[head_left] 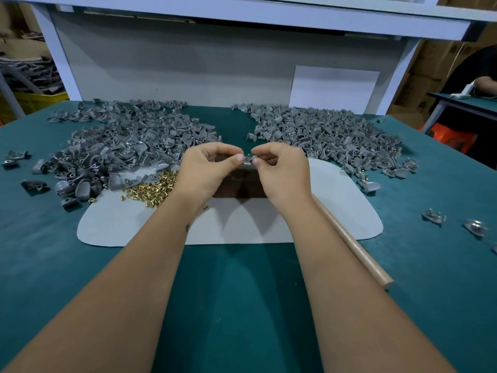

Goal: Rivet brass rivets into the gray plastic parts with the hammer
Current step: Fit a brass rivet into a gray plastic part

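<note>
Small gray plastic part point(247, 162) is pinched between both hands above the dark block, left hand point(208, 168) and right hand point(282, 170) fingertip-to-fingertip, tiny brass rivet point(247, 157) sitting on top. Wooden hammer handle point(352, 240) lies just beside the right forearm, so that side's closer.

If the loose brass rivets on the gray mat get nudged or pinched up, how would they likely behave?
The brass rivets look like small, short cylinders, so a nudge would probably roll and scatter them; a few strays already lie apart from the heap. Their shiny surface suggests they may slip in a pinch. They lie loose on the flat gray mat, so a sweep would likely spread them.
</note>
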